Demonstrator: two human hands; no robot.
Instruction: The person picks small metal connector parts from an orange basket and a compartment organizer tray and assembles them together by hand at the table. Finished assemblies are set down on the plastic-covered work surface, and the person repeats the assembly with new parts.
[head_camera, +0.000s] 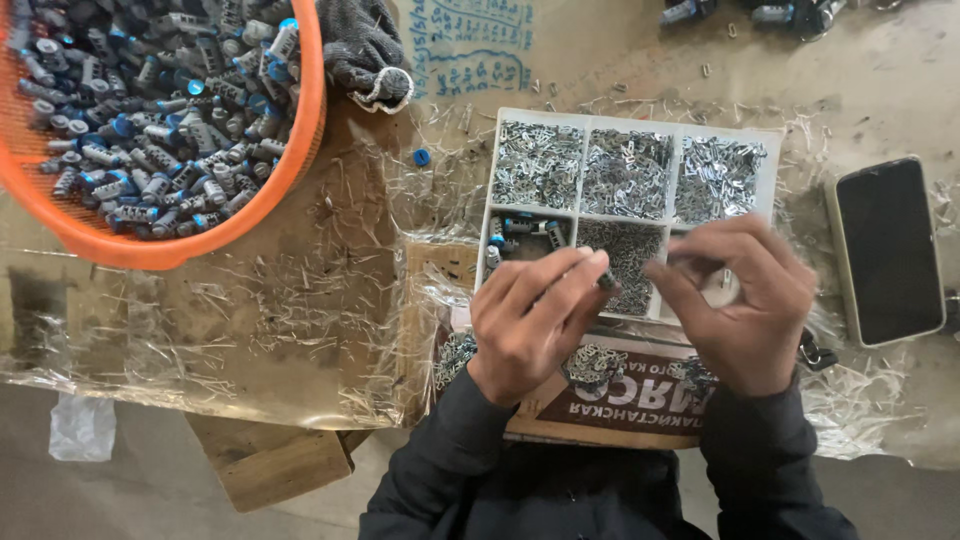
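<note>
Sleeves nearest you, then your left hand pinching a small grey part at its fingertips, your right hand curled close, fingers bent as if to fit something tiny; whether it grips anything is unclear. Both hover over the white divided tray of metal clips. Farther left, an orange basket holds grey-and-blue cylinders.

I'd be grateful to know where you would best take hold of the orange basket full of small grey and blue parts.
Probably by the thick rim of the orange basket, on the arc facing the person, coming in from the left hand side. That edge stands bare over the plastic sheet; the far side runs out of view and a dark glove lies against the right edge.
</note>
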